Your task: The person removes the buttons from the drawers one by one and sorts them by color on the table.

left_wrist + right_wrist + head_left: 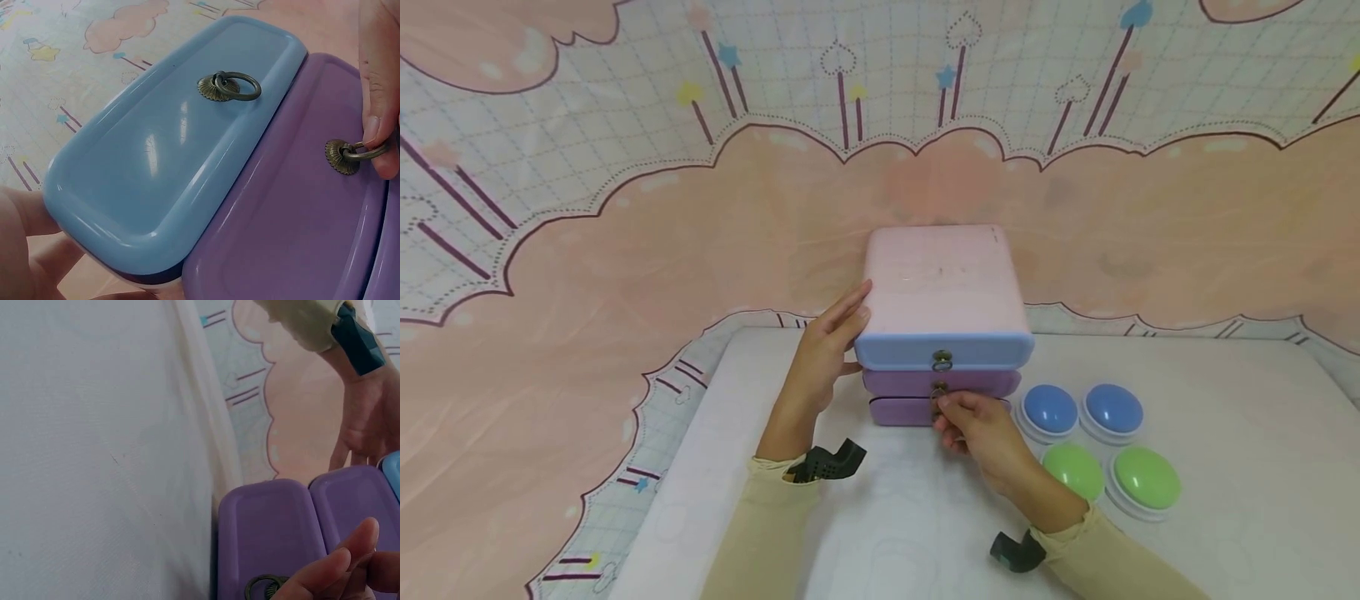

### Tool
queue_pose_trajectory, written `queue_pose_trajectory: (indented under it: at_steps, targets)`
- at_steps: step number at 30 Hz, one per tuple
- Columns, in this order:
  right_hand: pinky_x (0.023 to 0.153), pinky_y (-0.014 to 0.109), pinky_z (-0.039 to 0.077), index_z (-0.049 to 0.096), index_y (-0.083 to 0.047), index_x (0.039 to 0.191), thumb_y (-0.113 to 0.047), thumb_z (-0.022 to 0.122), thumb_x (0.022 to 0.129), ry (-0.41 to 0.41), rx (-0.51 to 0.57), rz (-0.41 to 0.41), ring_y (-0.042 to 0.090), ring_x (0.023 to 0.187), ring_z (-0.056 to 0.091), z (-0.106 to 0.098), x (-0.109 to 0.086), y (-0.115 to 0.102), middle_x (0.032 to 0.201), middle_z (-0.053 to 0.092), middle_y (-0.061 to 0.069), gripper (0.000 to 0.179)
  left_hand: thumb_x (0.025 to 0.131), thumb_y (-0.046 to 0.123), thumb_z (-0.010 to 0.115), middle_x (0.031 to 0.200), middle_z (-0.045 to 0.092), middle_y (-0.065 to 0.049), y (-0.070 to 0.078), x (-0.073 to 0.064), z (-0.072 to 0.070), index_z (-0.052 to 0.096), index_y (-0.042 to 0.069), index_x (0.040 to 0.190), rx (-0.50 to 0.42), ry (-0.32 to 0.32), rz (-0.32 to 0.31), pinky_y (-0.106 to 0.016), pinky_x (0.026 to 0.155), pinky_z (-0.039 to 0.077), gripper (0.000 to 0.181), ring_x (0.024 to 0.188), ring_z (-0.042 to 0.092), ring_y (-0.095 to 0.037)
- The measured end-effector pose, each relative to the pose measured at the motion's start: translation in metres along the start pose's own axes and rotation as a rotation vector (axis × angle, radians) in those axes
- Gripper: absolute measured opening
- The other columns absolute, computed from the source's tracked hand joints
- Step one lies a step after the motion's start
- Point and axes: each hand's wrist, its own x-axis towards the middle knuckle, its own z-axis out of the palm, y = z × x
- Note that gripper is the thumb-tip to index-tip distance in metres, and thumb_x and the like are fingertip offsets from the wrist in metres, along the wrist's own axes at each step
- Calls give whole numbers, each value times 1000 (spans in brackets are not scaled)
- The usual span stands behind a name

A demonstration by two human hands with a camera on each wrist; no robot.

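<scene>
A small three-drawer box (943,279) with a pink top stands on the white table. Its top drawer (144,156) is blue, with a loose brass ring handle (242,87). Below it come a purple middle drawer (895,383) and a purple bottom drawer (269,531). My left hand (820,358) rests against the box's left side, fingers extended along it. With thumb and finger, my right hand (988,429) pinches the middle drawer's brass ring pull (370,152). In the right wrist view, the bottom drawer's ring (262,586) is partly hidden by that hand.
Right of the box sit two blue round push buttons (1050,408) and two green ones (1147,477), all on white bases. One green button (1075,468) is partly behind my right wrist. A patterned pink cloth (737,242) hangs behind the table (1240,433).
</scene>
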Motion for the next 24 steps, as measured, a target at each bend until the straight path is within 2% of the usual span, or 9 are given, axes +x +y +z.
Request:
queue_pose_trajectory:
  at_steps: [8, 15, 24]
  targets:
    - [64, 26, 53, 66, 5, 116, -14, 60, 103, -20, -14, 10, 12, 66, 58, -3, -3, 6, 79, 68, 0, 24, 103, 34, 59, 165, 35, 11, -2, 1, 0, 53, 38, 148, 3, -1, 2, -72, 97, 46, 45, 143, 45, -40]
    - [62, 25, 50, 66, 5, 126, -17, 61, 102, -43, -39, 6, 9, 65, 58, -10, -7, 11, 77, 68, -2, 32, 103, 34, 59, 165, 35, 12, -1, 0, 0, 53, 38, 149, -4, 1, 0, -72, 97, 46, 46, 143, 45, -41]
    - [61, 24, 50, 61, 7, 131, -18, 61, 102, -23, -49, 35, 9, 66, 58, -19, -11, 19, 78, 68, -3, 38, 104, 33, 59, 165, 34, 12, -1, 0, 0, 53, 39, 148, -3, -4, 1, -73, 98, 45, 46, 144, 44, -40]
